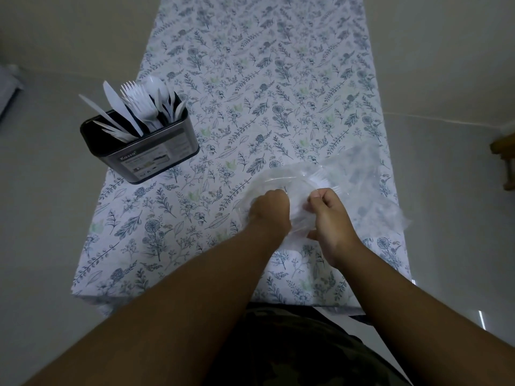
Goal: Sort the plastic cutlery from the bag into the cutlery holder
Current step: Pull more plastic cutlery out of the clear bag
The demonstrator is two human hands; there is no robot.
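A clear plastic bag [359, 174] lies crumpled on the right side of the table, with white plastic forks [324, 181] showing faintly inside it. My left hand [269, 210] grips the bag's near left part with curled fingers. My right hand [328, 215] pinches the bag's plastic just to the right, thumb up. A dark metal cutlery holder [145, 151] with a label stands at the table's left edge. It holds several white knives [118, 110], forks [139, 100] and spoons [156, 87], standing upright.
The narrow table wears a floral tablecloth [250, 79] and runs away from me. Pale floor lies on both sides. A wooden piece of furniture [505, 160] shows at the far right edge. The holder overhangs the table's left edge slightly.
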